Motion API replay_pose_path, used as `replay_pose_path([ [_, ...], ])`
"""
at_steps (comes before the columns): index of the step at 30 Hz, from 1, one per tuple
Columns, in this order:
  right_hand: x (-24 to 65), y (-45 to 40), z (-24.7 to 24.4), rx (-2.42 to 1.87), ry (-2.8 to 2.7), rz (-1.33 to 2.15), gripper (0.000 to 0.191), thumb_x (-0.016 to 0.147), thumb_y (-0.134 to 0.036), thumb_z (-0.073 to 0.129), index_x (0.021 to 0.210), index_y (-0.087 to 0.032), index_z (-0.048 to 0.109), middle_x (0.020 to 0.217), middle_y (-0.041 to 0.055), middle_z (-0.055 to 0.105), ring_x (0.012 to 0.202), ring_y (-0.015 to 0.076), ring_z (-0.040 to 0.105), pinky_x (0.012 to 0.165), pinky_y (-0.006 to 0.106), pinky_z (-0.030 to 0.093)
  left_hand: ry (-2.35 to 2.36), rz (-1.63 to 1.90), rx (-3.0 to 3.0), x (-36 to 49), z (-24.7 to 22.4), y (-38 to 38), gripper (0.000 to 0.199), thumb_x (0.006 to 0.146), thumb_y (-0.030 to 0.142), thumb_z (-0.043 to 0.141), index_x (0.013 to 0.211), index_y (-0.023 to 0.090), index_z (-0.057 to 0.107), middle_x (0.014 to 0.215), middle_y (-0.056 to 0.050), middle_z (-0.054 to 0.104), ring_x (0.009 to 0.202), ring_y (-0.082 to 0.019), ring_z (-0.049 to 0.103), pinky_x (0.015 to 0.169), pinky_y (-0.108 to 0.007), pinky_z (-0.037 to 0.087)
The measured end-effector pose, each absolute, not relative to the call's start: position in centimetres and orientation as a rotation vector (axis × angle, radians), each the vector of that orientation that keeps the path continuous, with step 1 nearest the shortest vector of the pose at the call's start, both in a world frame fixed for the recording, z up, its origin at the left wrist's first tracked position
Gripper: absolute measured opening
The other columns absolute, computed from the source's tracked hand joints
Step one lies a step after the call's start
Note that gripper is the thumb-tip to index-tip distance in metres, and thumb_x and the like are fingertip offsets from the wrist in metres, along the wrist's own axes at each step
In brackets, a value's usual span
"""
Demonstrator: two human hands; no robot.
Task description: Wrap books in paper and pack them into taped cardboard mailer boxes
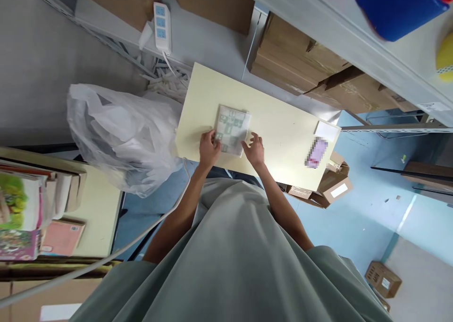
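A flat square packet (232, 129) with a pale green and white printed face lies on the cream tabletop (276, 133). It looks like a thin book or stack under clear wrap, but I cannot make out which. My left hand (209, 149) is at its lower left corner, fingers bent along the edge and thumb over the face. Beside the right edge is my right hand (254, 149), fingers spread and bent, thumb at the packet's lower right side.
A purple blurred item (316, 152) and a white card (325, 131) lie at the table's right end. Left of the table hangs a translucent plastic bag (127, 138). A power strip (162, 28) and cardboard boxes (300, 53) occupy the shelf behind. A cable (159, 222) crosses the lower left.
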State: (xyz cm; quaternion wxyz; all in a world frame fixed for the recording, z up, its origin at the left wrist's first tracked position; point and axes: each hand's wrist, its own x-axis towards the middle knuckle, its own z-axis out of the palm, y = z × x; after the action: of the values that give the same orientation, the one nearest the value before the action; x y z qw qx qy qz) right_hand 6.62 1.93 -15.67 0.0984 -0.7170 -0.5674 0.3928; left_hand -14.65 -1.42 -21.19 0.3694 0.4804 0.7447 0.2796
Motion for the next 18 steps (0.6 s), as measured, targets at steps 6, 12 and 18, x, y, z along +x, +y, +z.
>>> replay_pose_path([
  [6, 5.7, -0.5, -16.5, -2.135, -1.57, 1.266, 0.06, 0.1, -0.029, 0.061, 0.16, -0.022, 0.056, 0.126, 0.0133, 0.076, 0.102, 0.025, 0.079, 0.096, 0.042, 0.067, 1.868, 0.715, 1.266, -14.2, -19.7, -2.5, 0.058, 0.096, 0.02, 0.056, 0.154, 0.021, 0.061, 0.142, -0.018, 0.066, 0.136, -0.035, 0.065, 0.121, -0.052, 0.054],
  [12, 2.7, 0.5, -16.1, -2.213, -1.518, 1.223, 0.058, 0.1, -0.033, 0.06, 0.157, -0.021, 0.062, 0.121, 0.0122, 0.078, 0.101, 0.0265, 0.08, 0.097, 0.042, 0.066, 1.802, 0.643, 1.311, -17.0, -19.3, -0.2, 0.059, 0.098, 0.019, 0.055, 0.157, 0.02, 0.061, 0.145, -0.019, 0.067, 0.14, -0.04, 0.061, 0.123, -0.057, 0.05],
  [18, -0.9, 5.1, -16.9, -2.172, -1.543, 1.215, 0.061, 0.098, -0.032, 0.06, 0.159, -0.022, 0.062, 0.119, 0.0107, 0.082, 0.101, 0.0269, 0.079, 0.099, 0.046, 0.064, 1.836, 0.735, 1.323, -20.5, -20.5, 4.1, 0.056, 0.098, 0.015, 0.054, 0.154, 0.022, 0.062, 0.143, -0.016, 0.069, 0.139, -0.036, 0.062, 0.124, -0.055, 0.051],
])
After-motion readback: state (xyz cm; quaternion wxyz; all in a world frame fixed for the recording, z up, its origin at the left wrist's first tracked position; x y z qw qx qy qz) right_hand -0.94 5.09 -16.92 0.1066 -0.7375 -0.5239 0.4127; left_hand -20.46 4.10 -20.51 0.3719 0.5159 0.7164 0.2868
